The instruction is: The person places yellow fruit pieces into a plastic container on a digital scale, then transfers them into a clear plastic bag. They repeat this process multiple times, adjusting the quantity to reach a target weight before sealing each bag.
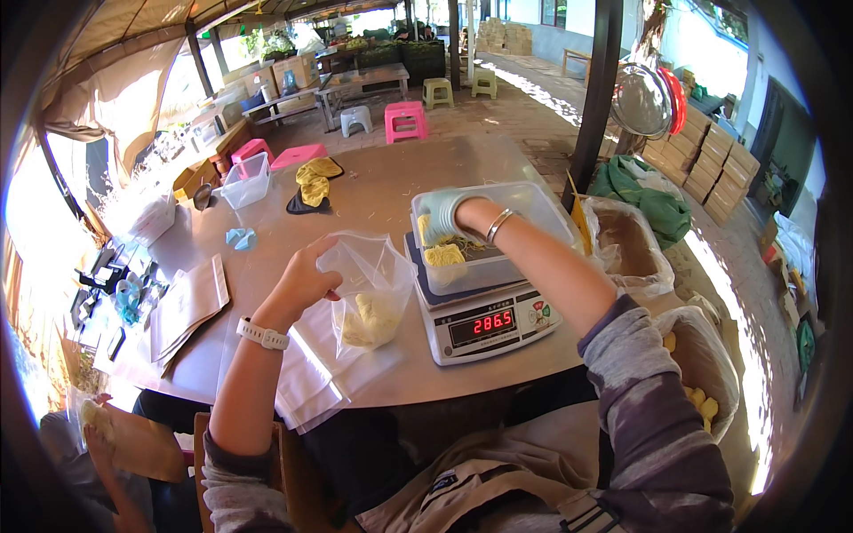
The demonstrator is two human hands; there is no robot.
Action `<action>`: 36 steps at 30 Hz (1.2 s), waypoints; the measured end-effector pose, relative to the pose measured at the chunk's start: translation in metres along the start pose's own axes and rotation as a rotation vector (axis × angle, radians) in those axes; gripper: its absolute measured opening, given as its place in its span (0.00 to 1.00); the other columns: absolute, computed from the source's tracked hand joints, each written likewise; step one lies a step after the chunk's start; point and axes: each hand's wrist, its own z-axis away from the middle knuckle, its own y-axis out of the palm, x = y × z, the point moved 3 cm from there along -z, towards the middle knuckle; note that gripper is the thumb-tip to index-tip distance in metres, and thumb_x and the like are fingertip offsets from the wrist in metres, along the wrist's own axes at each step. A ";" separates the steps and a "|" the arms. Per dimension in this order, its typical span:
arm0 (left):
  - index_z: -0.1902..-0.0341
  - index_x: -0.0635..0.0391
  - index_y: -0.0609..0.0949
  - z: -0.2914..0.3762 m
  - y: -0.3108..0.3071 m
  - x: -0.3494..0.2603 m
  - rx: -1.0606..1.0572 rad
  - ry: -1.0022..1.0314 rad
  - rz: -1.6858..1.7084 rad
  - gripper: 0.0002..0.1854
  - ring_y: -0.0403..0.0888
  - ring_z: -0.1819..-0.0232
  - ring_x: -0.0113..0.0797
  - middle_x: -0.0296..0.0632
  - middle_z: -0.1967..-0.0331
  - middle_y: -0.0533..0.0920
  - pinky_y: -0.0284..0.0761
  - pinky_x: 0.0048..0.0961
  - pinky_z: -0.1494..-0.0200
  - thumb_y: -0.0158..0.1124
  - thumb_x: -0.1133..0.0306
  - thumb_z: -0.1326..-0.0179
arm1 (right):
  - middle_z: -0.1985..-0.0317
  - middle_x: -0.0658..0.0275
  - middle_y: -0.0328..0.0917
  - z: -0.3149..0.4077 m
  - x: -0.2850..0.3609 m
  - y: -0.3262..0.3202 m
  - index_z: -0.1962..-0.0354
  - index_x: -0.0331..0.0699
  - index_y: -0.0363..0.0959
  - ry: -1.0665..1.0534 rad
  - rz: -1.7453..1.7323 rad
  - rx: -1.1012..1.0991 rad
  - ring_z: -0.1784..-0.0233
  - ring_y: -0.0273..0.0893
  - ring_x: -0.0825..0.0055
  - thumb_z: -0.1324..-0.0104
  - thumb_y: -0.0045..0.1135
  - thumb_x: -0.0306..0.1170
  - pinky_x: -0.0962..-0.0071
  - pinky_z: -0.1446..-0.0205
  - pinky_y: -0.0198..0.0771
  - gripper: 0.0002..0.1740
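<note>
My bare left hand (308,270) grips the top edge of a clear plastic bag (390,263). Pale yellow bundles (370,316) lie at the bottom of that bag, which rests on the metal-topped table (393,180). In a pale green glove, my right hand (445,212) reaches into a clear plastic tub (533,200). Yellow noodle-like bundles (445,255) sit in the tub beneath it. The glove's fingertips are hidden, so whether they hold a bundle is unclear. Under the tub stands a digital scale (490,333) with lit red digits.
Flat clear bags (313,383) lie at the front edge; brown paper bags (190,306) are at left. Lined bins (626,246) stand right, one holding yellow pieces (700,403). A dark post (596,100) rises behind the tub. Another person's hand (100,440) shows lower left.
</note>
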 end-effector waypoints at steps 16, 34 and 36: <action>0.42 0.74 0.67 -0.005 0.011 0.000 -0.020 0.050 -0.040 0.31 0.80 0.76 0.34 0.58 0.54 0.75 0.79 0.25 0.71 0.55 0.80 0.56 | 0.51 0.57 0.76 -0.052 -0.053 0.067 0.52 0.38 0.71 0.245 -0.064 0.029 0.52 0.75 0.62 0.57 0.64 0.40 0.65 0.49 0.70 0.33; 0.38 0.73 0.62 -0.008 0.017 -0.008 0.085 0.015 0.074 0.35 0.77 0.75 0.29 0.51 0.65 0.76 0.76 0.23 0.72 0.56 0.79 0.55 | 0.54 0.61 0.77 -0.005 0.027 -0.011 0.47 0.40 0.70 -0.245 -0.371 0.214 0.56 0.75 0.71 0.47 0.59 0.47 0.68 0.54 0.71 0.31; 0.37 0.68 0.63 -0.008 0.022 -0.009 0.114 0.056 0.060 0.34 0.76 0.74 0.26 0.47 0.65 0.77 0.77 0.22 0.71 0.55 0.80 0.53 | 0.56 0.60 0.77 -0.025 0.059 0.010 0.48 0.42 0.70 -0.200 -0.132 0.317 0.60 0.76 0.72 0.46 0.58 0.41 0.72 0.57 0.72 0.28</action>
